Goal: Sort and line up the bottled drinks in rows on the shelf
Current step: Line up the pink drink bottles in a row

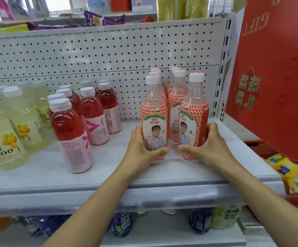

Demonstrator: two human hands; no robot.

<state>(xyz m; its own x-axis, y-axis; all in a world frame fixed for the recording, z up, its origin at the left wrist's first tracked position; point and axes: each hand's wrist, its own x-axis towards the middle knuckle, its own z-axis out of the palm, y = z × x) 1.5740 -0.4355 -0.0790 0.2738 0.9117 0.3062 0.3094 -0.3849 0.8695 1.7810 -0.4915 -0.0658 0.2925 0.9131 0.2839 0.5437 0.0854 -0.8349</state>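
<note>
Both hands are curled round bottles at the right end of the shelf (109, 168). The left hand (142, 148) grips the left front bottle (153, 111) low on its orange honeycomb label, thumb lying across the front and fingers wrapped behind. The right hand (209, 145) grips the right front bottle (194, 111) the same way, thumb pointing to 9 o'clock across the base. The two bottles stand upright side by side with a narrow gap between them. Their bases seem to sit on the shelf, though the hands hide them. More matching bottles (177, 97) line up behind, toward 12 o'clock, against the pegboard (91, 56). At 9 o'clock from the left hand stand red-drink bottles (69, 125), and beyond those, pale yellow bottles (0, 132).
</note>
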